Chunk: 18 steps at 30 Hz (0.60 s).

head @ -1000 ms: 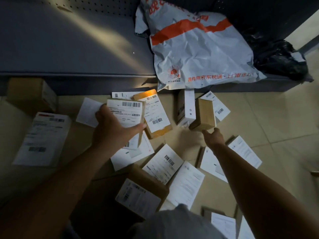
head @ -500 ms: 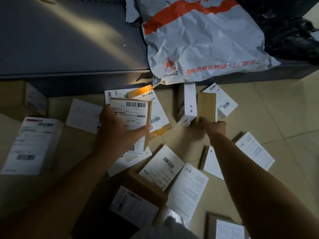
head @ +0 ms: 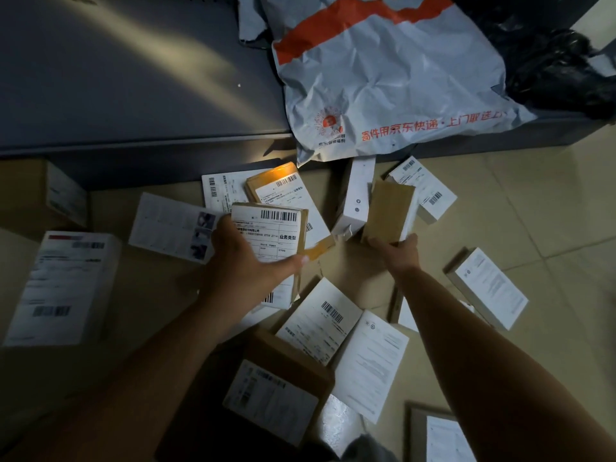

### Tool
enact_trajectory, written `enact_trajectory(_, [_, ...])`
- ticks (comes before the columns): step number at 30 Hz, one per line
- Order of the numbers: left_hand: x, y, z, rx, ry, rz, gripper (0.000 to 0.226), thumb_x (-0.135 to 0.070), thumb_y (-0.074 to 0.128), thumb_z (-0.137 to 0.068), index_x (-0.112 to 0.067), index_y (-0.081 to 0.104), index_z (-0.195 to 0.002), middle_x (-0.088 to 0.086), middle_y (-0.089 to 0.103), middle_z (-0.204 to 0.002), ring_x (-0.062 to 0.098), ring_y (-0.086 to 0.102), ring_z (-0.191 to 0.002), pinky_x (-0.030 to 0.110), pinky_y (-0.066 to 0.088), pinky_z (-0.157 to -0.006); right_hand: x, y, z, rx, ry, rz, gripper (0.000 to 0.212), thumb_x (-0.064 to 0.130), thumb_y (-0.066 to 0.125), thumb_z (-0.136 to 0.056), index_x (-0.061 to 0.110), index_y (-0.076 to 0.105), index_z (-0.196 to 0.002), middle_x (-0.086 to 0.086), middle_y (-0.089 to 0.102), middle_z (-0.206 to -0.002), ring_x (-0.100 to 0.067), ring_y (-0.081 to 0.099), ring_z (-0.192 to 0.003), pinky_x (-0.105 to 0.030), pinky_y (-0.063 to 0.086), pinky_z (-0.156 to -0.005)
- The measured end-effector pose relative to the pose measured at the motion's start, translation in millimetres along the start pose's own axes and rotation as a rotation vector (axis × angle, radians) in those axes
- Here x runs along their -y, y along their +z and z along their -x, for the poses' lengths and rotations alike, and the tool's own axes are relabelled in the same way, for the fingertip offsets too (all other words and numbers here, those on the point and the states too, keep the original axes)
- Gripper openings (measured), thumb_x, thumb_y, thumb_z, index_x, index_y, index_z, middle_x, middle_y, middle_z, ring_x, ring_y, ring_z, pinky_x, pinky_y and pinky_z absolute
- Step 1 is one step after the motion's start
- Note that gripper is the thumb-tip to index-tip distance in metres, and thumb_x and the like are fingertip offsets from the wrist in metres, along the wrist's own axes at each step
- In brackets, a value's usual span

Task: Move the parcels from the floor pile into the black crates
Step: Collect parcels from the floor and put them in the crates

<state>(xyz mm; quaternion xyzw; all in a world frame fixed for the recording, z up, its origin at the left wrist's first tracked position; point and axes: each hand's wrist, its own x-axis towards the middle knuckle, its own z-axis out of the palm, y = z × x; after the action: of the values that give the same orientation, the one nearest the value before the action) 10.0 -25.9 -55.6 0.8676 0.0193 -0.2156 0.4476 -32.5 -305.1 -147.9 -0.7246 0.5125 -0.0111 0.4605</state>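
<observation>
— Parcels (head: 320, 323) lie scattered over the tiled floor (head: 540, 228) in front of us, mostly small brown cardboard boxes with white shipping labels. We see none of the black crates from this angle, so nothing we can see sits inside a container.

— And our hands?

— Our left hand (head: 248, 261) grips a flat brown box (head: 270, 235) by its lower edge, thumb on the right side, label facing us. Our right hand (head: 398, 253) curls round the bottom of a plain brown box (head: 388, 210) standing tilted on end, just beside a white box (head: 356, 198) that leans against the base of the grey shelf (head: 133, 95).

— What can we read?

— On the held box's label we make out a barcode, a line of digits too fine to trust, and the characters 业务类型. On the shelf lies a big grey-white courier bag (head: 383, 71) with an orange stripe, a round orange logo and orange print reading 寄件用京东快递·上门取送. A crumpled black plastic bag (head: 560, 68) sits beside it at the right.

— And the rest of the pile?

— A larger white-labelled box (head: 63, 288) lies at far left, another carton (head: 280, 391) close to us, their print blurred in the dim light.
</observation>
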Motion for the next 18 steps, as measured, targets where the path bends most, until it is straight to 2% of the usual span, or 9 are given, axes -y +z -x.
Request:
enact_trajectory(3, [3, -8, -1, 0.003, 0.005, 0.007, 0.113, -0.05, 0.085, -0.06, -0.025, 0.011, -0.143, -0.002, 0.034, -0.132, 0.006, 0.037, -0.103, 0.018, 0.039, -0.064, -2, 18, 12, -0.076, -0.068, 0.165, 0.099, 0.046, 0.072, -0.079, 0.01, 0.011, -0.149, -0.019, 0.027, -0.147, -0.04, 0.034, -0.132, -0.051, 0.036, -0.107])
enact_trajectory(4, [4, -11, 0, 0.003, 0.014, 0.016, 0.112, -0.049, 0.085, -0.06, -0.025, 0.012, -0.142, -0.003, 0.034, -0.13, 0.006, 0.038, -0.104, 0.018, 0.04, -0.065, -3, 24, 16, -0.102, -0.085, 0.22, 0.1, 0.049, 0.066, -0.083, 0.011, 0.004, -0.152, -0.02, 0.017, -0.153, -0.04, 0.024, -0.139, -0.051, 0.029, -0.112])
enact_trajectory(6, [5, -16, 1, 0.001, 0.04, 0.019, 0.108, -0.049, 0.085, -0.06, -0.027, 0.014, -0.138, -0.009, 0.031, -0.122, 0.006, 0.039, -0.104, 0.014, 0.038, -0.061, -1, 33, 24, -0.151, -0.112, 0.264, 0.093, 0.055, 0.056, -0.088, 0.014, 0.002, -0.153, -0.019, 0.005, -0.158, -0.039, 0.013, -0.144, -0.054, 0.023, -0.115])
enact_trajectory(8, [6, -21, 2, -0.004, 0.062, 0.014, 0.107, -0.049, 0.085, -0.06, -0.028, 0.014, -0.137, -0.011, 0.028, -0.117, 0.007, 0.04, -0.104, 0.015, 0.04, -0.061, 1, 38, 25, -0.206, -0.145, 0.254, 0.088, 0.057, 0.058, -0.086, 0.015, 0.015, -0.15, -0.02, 0.009, -0.156, -0.04, 0.018, -0.143, -0.056, 0.027, -0.112])
enact_trajectory(10, [8, -23, 3, -0.008, 0.075, 0.016, 0.108, -0.051, 0.084, -0.059, -0.028, 0.014, -0.137, -0.011, 0.029, -0.117, 0.008, 0.041, -0.106, 0.022, 0.047, -0.07, 3, 36, 22, -0.235, -0.162, 0.203, 0.086, 0.052, 0.069, -0.079, 0.013, 0.027, -0.142, -0.021, 0.02, -0.15, -0.041, 0.03, -0.136, -0.051, 0.035, -0.109])
enact_trajectory(14, [14, -30, 3, 0.009, 0.083, -0.037, 0.113, -0.056, 0.082, -0.058, -0.027, 0.011, -0.14, -0.007, 0.032, -0.124, 0.008, 0.04, -0.109, 0.03, 0.051, -0.081, 9, 27, 14, -0.15, -0.1, 0.01, 0.085, 0.04, 0.082, -0.07, 0.014, 0.031, -0.133, -0.015, 0.049, -0.134, -0.032, 0.054, -0.117, -0.041, 0.047, -0.097])
enact_trajectory(16, [17, -35, 3, 0.012, 0.07, -0.063, 0.117, -0.058, 0.082, -0.056, -0.028, 0.008, -0.141, -0.004, 0.031, -0.132, 0.012, 0.04, -0.115, 0.032, 0.051, -0.084, 11, 23, 15, -0.162, -0.083, 0.022, 0.089, 0.043, 0.085, -0.064, 0.016, 0.032, -0.131, -0.015, 0.053, -0.129, -0.032, 0.056, -0.114, -0.042, 0.049, -0.096])
enact_trajectory(18, [21, -41, 0, 0.003, 0.059, -0.082, 0.116, -0.059, 0.082, -0.056, -0.03, 0.007, -0.141, -0.001, 0.029, -0.136, 0.016, 0.041, -0.12, 0.029, 0.048, -0.081, 12, 20, 22, -0.207, -0.112, 0.087, 0.095, 0.048, 0.085, -0.061, 0.016, 0.032, -0.134, -0.017, 0.048, -0.129, -0.035, 0.05, -0.118, -0.047, 0.046, -0.099])
